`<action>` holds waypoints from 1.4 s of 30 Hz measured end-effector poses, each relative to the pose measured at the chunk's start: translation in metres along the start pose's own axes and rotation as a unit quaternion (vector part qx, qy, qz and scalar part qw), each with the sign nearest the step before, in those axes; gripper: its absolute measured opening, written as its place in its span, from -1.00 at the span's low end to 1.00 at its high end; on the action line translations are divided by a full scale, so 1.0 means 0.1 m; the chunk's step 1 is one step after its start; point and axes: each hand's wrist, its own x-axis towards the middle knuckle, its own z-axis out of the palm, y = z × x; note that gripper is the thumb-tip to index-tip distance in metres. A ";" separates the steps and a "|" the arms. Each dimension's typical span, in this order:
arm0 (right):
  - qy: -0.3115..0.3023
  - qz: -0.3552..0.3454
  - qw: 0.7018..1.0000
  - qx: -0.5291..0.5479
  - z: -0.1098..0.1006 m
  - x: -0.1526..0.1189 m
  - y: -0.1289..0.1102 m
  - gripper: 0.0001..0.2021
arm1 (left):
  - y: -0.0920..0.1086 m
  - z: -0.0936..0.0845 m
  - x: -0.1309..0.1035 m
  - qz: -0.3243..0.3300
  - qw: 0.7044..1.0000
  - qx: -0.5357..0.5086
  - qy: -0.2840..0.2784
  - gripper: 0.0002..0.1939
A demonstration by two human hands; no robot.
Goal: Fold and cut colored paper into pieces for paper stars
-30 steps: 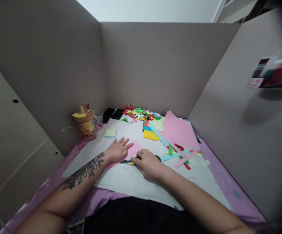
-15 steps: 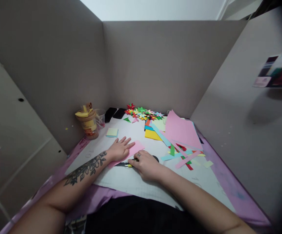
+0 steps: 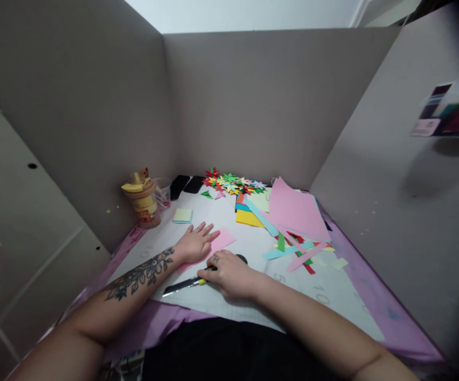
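My left hand (image 3: 195, 243) lies flat on a pink sheet of paper (image 3: 224, 241), fingers spread, pressing it against the white tabletop sheet (image 3: 165, 243). Just to its right, my right hand (image 3: 229, 275) is closed around a utility knife (image 3: 202, 281). The knife's long blade reaches out leftward, clear of the pink paper's near side, toward the table's front edge. Its dark rear end shows behind my right hand. My left palm and wrist hide part of the pink paper.
Paper strips (image 3: 300, 256) lie scattered on the right, beside large pink sheets (image 3: 298, 214). Folded paper stars (image 3: 233, 184) crowd the back. A small stack of square paper (image 3: 182, 215) sits left of centre, near a yellow-lidded cup (image 3: 142, 201) and two phones (image 3: 193, 184).
My right hand has drawn the utility knife toward me and a little left, off the pink paper, so more of the blade shows. My left hand has stayed in place.
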 end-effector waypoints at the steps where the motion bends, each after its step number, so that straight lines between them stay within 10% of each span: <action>1: 0.003 -0.012 1.000 0.018 -0.02 -0.04 0.05 -0.61 | 0.00 -0.01 -0.01 0.004 1.000 -0.005 0.014 -0.47; 7: 0.139 0.084 0.979 0.124 -0.21 -0.46 0.67 -0.50 | 0.01 -0.13 -0.09 -0.061 0.991 -0.053 0.108 -0.60; 12: 0.269 0.212 0.931 0.126 -0.19 -0.76 1.13 -0.54 | -0.05 -0.27 0.01 -0.140 0.985 -0.097 -0.022 -0.35; 18: 0.270 0.204 0.933 0.124 -0.11 -0.80 1.22 -0.55 | -0.17 -0.31 0.18 -0.172 0.968 -0.160 -0.093 -0.50; 30: 0.297 0.222 0.923 0.098 -0.13 -0.88 1.30 -0.56 | -0.01 -0.32 0.10 -0.141 0.975 -0.170 -0.016 -0.71; 36: 0.309 0.270 0.909 0.068 -0.18 -0.95 1.36 -0.55 | 0.14 -0.65 0.16 -0.087 0.984 -0.025 0.153 -0.69; 42: 0.245 0.315 0.916 0.049 -0.13 -0.97 1.41 -0.56 | 0.25 -0.34 0.08 0.026 0.998 0.044 0.044 -0.76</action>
